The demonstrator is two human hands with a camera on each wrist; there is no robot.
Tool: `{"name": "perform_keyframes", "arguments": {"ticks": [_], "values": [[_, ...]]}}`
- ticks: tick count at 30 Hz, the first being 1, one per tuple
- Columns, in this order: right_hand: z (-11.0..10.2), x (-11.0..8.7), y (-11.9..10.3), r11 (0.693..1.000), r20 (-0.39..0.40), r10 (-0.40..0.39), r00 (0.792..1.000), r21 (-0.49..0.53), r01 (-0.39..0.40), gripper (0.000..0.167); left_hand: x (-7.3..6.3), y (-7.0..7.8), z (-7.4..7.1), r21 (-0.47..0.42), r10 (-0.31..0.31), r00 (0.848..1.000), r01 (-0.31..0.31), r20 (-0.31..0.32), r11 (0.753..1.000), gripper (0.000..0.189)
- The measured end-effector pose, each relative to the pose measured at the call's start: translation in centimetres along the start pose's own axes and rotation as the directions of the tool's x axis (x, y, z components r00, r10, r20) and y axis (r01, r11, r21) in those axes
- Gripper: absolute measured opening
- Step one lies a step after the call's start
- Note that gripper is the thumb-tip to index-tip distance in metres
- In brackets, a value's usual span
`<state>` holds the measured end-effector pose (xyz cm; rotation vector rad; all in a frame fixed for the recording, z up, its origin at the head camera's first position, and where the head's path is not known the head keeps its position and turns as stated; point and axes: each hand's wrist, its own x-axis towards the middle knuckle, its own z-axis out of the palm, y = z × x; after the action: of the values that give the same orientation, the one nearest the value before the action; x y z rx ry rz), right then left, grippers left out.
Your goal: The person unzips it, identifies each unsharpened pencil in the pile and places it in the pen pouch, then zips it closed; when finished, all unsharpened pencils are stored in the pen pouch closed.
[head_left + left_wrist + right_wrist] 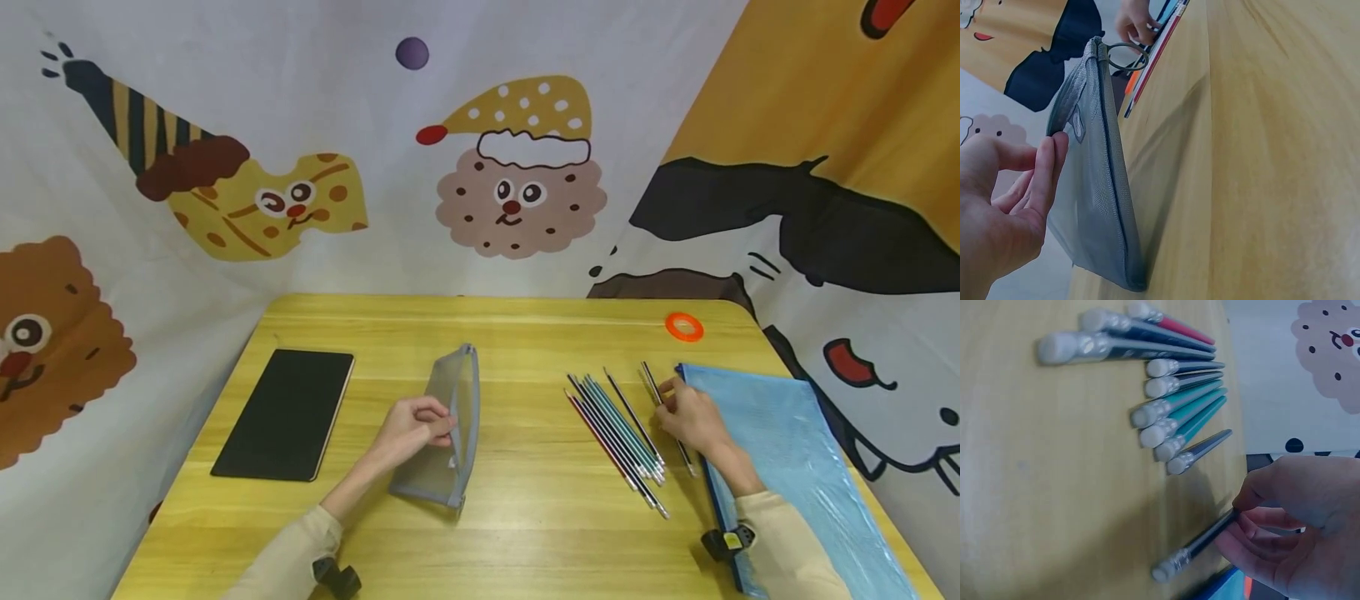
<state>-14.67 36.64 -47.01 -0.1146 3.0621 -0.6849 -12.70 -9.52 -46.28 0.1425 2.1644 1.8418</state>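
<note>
My left hand (417, 423) pinches the upper edge of a grey mesh zipper pouch (1094, 181), between thumb and fingers. The pouch stands tilted on the table, with a ring at one end of its zipper. On the right, my right hand (1291, 519) pinches a dark pencil (1200, 542) with a white eraser, apart from the other pencils. To its left lies a loose row of several pencils (615, 433) in dark blue, teal and red, their eraser ends toward me. Part of the held pencil is hidden behind my fingers.
A black notebook (288, 412) lies at the left of the wooden table (525, 550). At the right edge rests a blue translucent zip folder (780, 450), partly under my right forearm. An orange ring (684, 327) sits at the back right. A cartoon-print cloth (375, 275) hangs behind.
</note>
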Motion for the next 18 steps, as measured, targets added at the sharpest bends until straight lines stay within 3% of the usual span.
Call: {"name": "perform_keyframes", "arguments": {"ticks": [5,18], "values": [[-0.9,-0.1,-1.0,0.999,-0.013,-0.018,1.0,0.038,0.018,0.029,0.1,-0.2,0.2,0.001,-0.006,1.0,0.006,0.005,1.0,0.017],[-3.0,-0.4,-5.0,0.986,-0.157,-0.032,0.987,0.158,0.057,0.028,0.2,-0.4,0.8,-0.026,0.0,1.0,0.0,-0.005,1.0,0.017]]}}
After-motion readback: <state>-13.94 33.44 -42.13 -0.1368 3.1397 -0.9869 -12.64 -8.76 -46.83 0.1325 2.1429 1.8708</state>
